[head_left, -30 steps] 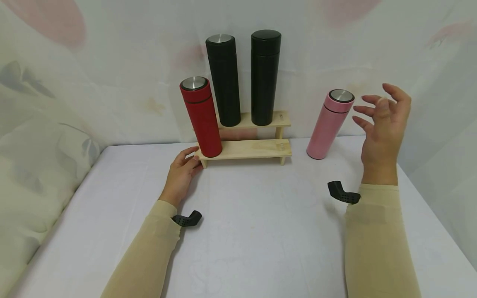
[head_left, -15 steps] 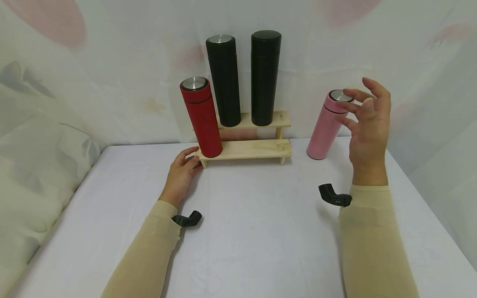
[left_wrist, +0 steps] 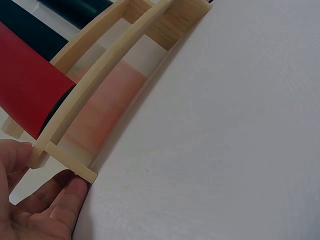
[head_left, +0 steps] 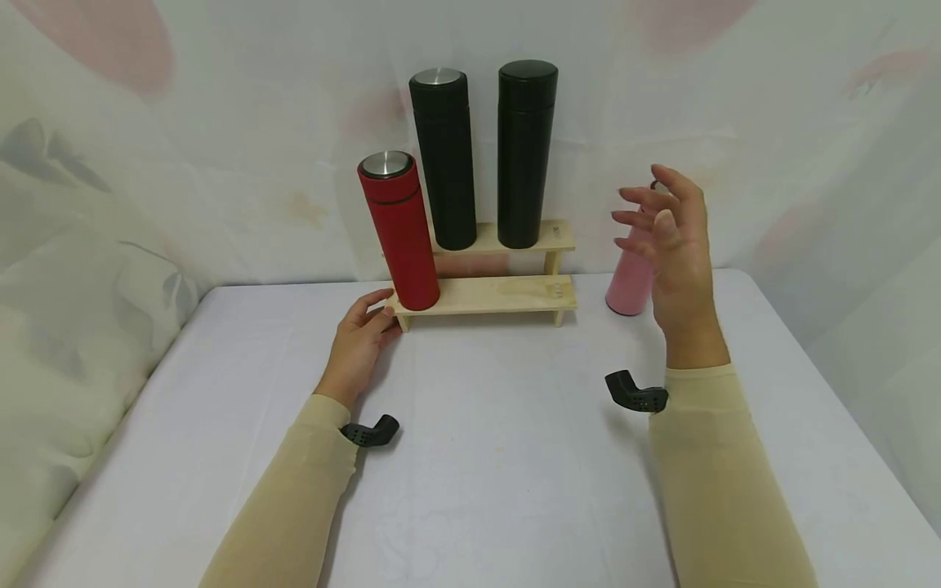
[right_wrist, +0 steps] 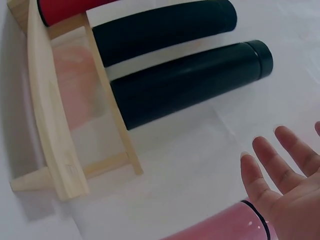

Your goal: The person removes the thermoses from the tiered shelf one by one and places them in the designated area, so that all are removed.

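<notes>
My left hand [head_left: 354,347] holds the left end of a two-tier wooden display rack [head_left: 507,296], its fingertips at the lower shelf's end and the leg [left_wrist: 72,162]. A red thermos bottle [head_left: 400,237] with a steel-topped lid stands at that end of the lower shelf. My right hand [head_left: 680,261] is raised with its fingers spread and bent, holding nothing. It overlaps a pink thermos bottle [head_left: 629,286] on the table in the head view, hiding much of its upper part. In the right wrist view the pink bottle lies just below the fingers [right_wrist: 272,165].
Two black thermos bottles [head_left: 447,163] stand on the rack's upper shelf, one with a steel-topped lid and one all black. A white cloth covers the table [head_left: 500,457]. Behind it hangs a pale curtain [head_left: 294,147] with pink blotches; grey-white fabric [head_left: 81,343] borders the left side.
My right hand has moved left, from the right side of the pink bottle to in front of it. My left hand, the rack and the bottles have stayed put.
</notes>
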`<state>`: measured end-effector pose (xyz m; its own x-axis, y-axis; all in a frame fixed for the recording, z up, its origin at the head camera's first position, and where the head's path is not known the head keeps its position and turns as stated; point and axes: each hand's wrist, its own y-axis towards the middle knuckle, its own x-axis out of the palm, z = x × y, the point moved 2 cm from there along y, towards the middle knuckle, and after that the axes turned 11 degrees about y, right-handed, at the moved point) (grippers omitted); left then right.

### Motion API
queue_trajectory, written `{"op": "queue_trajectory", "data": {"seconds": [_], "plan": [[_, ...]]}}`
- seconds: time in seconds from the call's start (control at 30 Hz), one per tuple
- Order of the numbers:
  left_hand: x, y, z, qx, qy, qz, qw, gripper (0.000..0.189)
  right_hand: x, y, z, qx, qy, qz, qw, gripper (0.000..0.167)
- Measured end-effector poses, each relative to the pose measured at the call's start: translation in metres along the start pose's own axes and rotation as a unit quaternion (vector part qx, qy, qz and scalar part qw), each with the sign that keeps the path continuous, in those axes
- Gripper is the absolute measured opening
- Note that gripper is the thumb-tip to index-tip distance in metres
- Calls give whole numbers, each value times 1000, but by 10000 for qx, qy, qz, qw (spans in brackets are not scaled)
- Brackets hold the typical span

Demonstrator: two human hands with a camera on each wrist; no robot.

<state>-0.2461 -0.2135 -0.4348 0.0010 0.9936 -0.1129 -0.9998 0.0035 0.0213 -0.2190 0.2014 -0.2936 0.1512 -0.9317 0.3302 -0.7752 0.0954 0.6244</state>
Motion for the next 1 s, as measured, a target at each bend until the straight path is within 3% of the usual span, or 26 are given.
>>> {"op": "queue_trajectory", "data": {"seconds": [0.13,0.33,0.43,0.73,1.0], "plan": [[1,0,0,-10,-27,-12,10000,43,7,-2,5,94,101,-88,9999,59],[1,0,3,15,-20,-7,10000,43,23,-3,12,404,1139,-257,9923,81],[0,1,4,37,19,-3,10000,43,31,-4,16,562,1369,-350,9884,87],[-1,0,7,-13,11,2,10000,43,57,-10,26,747,1415,-802,9839,87],[1,-1,9,-93,52,39,9999,45,79,-17,34,1170,1127,-1121,9803,101]]}}
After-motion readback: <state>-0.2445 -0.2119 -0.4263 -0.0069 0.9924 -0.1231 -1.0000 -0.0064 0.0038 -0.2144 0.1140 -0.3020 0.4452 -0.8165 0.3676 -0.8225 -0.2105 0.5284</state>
